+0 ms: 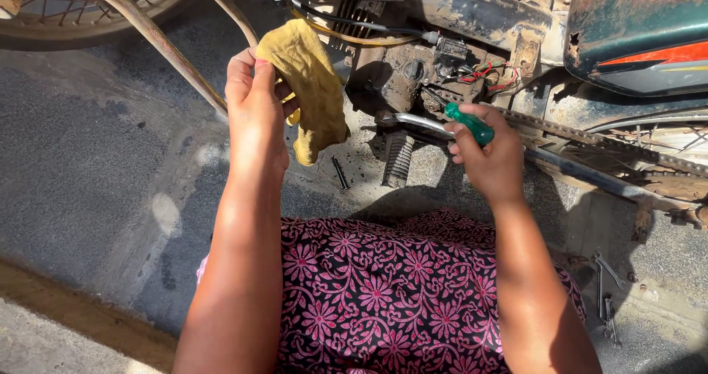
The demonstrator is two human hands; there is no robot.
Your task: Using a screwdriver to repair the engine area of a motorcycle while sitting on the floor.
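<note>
The left hand (pixel 254 105), raised with fingers pinched shut, holds a yellow rag (pixel 310 86) hanging before the engine (pixel 402 75), while the right hand (pixel 490 156), fist closed, grips a green-handled screwdriver (pixel 470 124) beside the footpeg (pixel 398 156), both forearms reaching forward over a floral lap.

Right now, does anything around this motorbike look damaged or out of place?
Yes. The green fuel tank has a rusted hole in its front edge, and a dark bolt lies loose on the ground below the yellow rag.
</note>
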